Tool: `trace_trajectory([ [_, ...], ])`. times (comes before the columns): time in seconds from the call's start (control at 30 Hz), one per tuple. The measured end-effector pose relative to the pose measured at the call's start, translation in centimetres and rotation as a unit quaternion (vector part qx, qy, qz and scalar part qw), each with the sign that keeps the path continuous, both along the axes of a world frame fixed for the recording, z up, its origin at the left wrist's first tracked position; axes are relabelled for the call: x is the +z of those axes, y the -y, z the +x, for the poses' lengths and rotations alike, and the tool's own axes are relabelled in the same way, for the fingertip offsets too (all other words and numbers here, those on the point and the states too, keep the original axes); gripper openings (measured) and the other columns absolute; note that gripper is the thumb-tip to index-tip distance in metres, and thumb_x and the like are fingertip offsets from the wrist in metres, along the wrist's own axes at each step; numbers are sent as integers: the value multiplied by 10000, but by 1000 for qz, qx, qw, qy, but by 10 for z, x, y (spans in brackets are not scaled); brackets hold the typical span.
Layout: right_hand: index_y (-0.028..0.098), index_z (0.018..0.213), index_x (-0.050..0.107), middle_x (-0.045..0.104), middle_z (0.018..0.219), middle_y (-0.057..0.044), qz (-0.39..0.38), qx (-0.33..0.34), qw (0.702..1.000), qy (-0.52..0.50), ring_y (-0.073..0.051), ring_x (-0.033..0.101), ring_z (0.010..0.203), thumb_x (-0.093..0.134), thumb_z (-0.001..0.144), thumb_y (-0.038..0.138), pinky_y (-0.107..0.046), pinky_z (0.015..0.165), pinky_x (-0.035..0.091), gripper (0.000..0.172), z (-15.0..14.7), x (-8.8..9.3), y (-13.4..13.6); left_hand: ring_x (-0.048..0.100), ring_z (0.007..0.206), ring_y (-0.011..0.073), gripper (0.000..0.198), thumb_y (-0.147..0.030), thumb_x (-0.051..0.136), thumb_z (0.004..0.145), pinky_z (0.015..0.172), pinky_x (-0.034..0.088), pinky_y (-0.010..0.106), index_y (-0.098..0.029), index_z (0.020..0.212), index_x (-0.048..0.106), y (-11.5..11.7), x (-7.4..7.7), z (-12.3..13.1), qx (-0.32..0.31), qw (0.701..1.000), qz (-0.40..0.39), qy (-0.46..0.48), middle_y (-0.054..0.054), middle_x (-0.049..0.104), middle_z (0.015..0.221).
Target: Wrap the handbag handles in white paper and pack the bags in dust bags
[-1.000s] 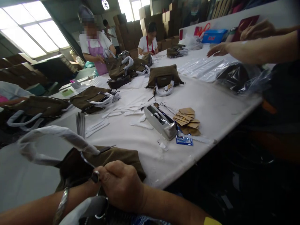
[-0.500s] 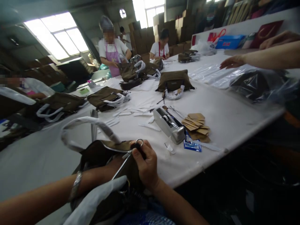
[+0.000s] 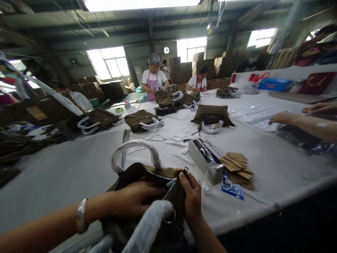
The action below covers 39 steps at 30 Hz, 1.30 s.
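Observation:
An olive-brown handbag (image 3: pixel 173 207) stands before me with its zipper undone and its mouth gaping. White wrapping covers its two handles (image 3: pixel 139 142). My left hand (image 3: pixel 137 196), a silver bracelet on its wrist, reaches down inside the bag; its fingertips are hidden there. With thumb and fingers my right hand (image 3: pixel 191 195) grips the bag's right end, beside a metal ring (image 3: pixel 186 170) and the zipper pull (image 3: pixel 171 182).
Right of the bag lie a grey tape dispenser (image 3: pixel 206 161), brown paper tags (image 3: pixel 237 165) and a blue packet (image 3: pixel 232 188). Another olive bag (image 3: pixel 212 115) sits farther back. A co-worker's arms (image 3: pixel 302 121) reach over plastic bags at right. Other people work across the table (image 3: pixel 265 147).
The camera view has tilted up and levelled. My left hand has come partly out of the bag, showing its back. My right hand keeps its grip. The co-worker's arms at right have lowered.

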State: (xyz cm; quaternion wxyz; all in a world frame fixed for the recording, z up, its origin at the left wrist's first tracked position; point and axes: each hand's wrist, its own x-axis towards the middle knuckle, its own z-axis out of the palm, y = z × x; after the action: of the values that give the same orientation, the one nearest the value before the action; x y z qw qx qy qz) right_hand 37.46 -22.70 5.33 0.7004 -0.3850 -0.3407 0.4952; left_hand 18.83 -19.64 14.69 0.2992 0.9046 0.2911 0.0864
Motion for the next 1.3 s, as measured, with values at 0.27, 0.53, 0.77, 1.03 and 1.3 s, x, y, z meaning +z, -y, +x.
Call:
trace_trajectory([
  [0.27, 183, 1030, 722, 726, 962, -49, 17, -59, 993, 106, -199, 655, 902, 650, 910, 482, -281, 791, 510, 330, 5, 11, 3, 377, 539, 101, 496, -564, 552, 905, 477, 264, 230, -133, 669, 618, 3, 1, 37, 188, 969, -152, 56, -31, 483, 566],
  [0.53, 166, 973, 743, 738, 934, -64, 37, -138, 947, 289, -209, 662, 866, 601, 918, 505, -286, 765, 512, 372, 13, 28, 3, 397, 561, 112, 384, -448, 552, 872, 508, 277, 239, -155, 627, 589, 5, 27, 20, 163, 980, -111, 23, -35, 453, 571],
  [0.77, 158, 979, 758, 730, 929, -66, 0, -165, 953, 254, -231, 654, 874, 648, 860, 576, -334, 795, 514, 449, 30, 33, -4, 543, 695, 188, 363, -466, 609, 821, 616, 391, 253, -123, 774, 717, 19, 59, -72, 233, 966, -105, -31, 33, 633, 706],
  [1.03, 157, 1046, 746, 722, 916, -66, 20, -125, 952, 280, -201, 636, 767, 637, 876, 579, -307, 697, 517, 468, 9, 49, -5, 535, 632, 164, 284, -415, 619, 835, 569, 369, 214, -160, 756, 715, 59, 77, -110, 310, 948, -70, -15, 10, 640, 677],
  [1.3, 147, 1038, 764, 743, 944, -110, -63, -242, 905, 345, -293, 670, 910, 598, 817, 687, -392, 834, 502, 606, 57, 42, -16, 376, 550, 99, 434, -457, 533, 891, 528, 257, 177, -164, 572, 513, 54, 62, -193, 419, 904, 76, -45, -45, 398, 539],
])
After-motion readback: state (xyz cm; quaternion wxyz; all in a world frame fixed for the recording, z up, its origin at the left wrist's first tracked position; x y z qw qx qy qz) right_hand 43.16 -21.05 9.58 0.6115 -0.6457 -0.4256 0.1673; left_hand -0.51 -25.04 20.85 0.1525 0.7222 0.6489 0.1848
